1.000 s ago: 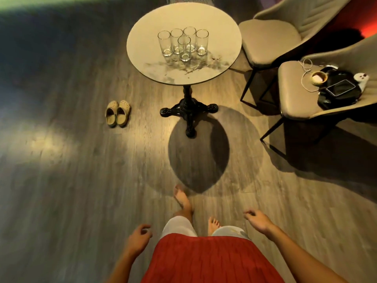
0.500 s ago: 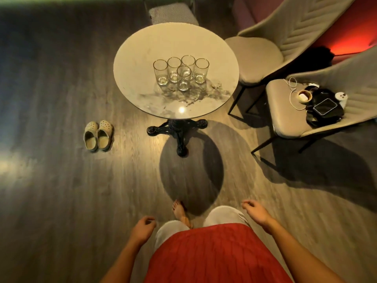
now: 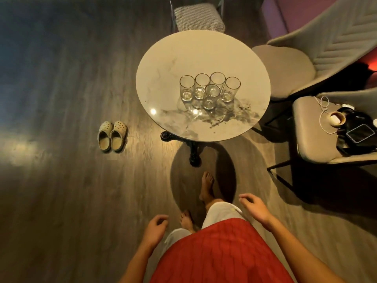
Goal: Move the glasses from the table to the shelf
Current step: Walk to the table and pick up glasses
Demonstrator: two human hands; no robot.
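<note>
Five clear tumblers (image 3: 210, 88) stand upright in a tight cluster on the round marble-topped table (image 3: 169, 64), right of its middle. Four form a close row, and the fifth stands just in front of them (each rim shows a thin golden line). No hand holds any of them. The table rests on a black pedestal (image 3: 192, 152), and its shadow falls on the wooden floor (image 3: 61, 201) toward the person.

The person stands barefoot near the table's front edge, right foot (image 3: 207, 185) ahead of the left foot (image 3: 186, 220). They wear a red top (image 3: 220, 254) over white trousers. The left hand (image 3: 156, 227) is low beside the hip, fingers loosely curled and grasping nothing. The right hand (image 3: 254, 208) is held out palm down, fingers relaxed and slightly bent, likewise empty. Both hands are well apart from the tumblers.

A pair of pale clogs (image 3: 112, 138) sits on the floor left of the table. To the right are two beige chairs. The nearer chair (image 3: 312, 144) carries a black bag (image 3: 346, 148) with a phone (image 3: 360, 133) lying on it and a white cable (image 3: 324, 111) beside it. A checked seat (image 3: 199, 17) stands beyond the table.
</note>
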